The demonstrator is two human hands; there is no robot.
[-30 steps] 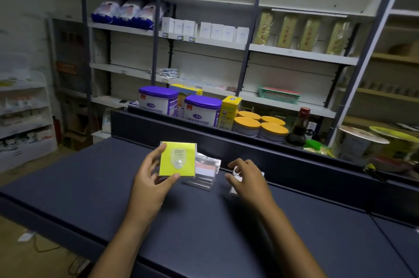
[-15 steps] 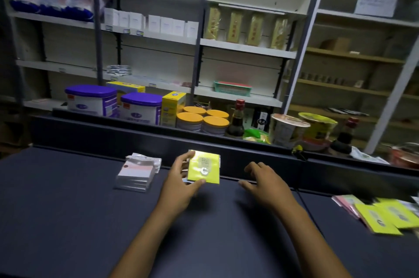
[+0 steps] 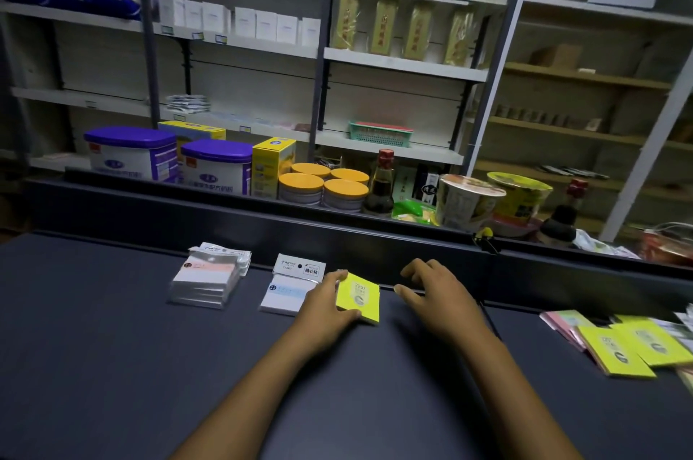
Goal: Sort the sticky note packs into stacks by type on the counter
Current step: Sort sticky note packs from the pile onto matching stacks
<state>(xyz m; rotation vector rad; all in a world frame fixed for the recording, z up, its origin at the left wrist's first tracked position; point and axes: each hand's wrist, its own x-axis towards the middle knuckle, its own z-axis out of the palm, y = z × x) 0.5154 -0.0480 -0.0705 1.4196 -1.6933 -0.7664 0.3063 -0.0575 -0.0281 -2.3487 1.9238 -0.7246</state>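
My left hand (image 3: 325,306) grips a yellow sticky note pack (image 3: 359,297) by its left edge, low over the dark counter (image 3: 112,366). Just left of it lies a white pack with a blue stripe (image 3: 285,294). Further left stands a stack of white packs with a pink stripe (image 3: 206,281). My right hand (image 3: 437,296) hovers to the right of the yellow pack with loosely curled fingers, holding nothing. At the far right lie several loose yellow packs (image 3: 633,347) and pink packs (image 3: 562,324).
A raised dark ledge (image 3: 375,246) runs along the counter's back edge. Behind it stand purple-lidded tubs (image 3: 131,152), orange-lidded jars (image 3: 322,186), a sauce bottle (image 3: 380,182) and noodle cups (image 3: 468,201), with shelving further back.
The view has swung right. My left hand has carried the yellow pack down from in front of me to the counter, right of the blue-striped pack. My right hand has left that pack.
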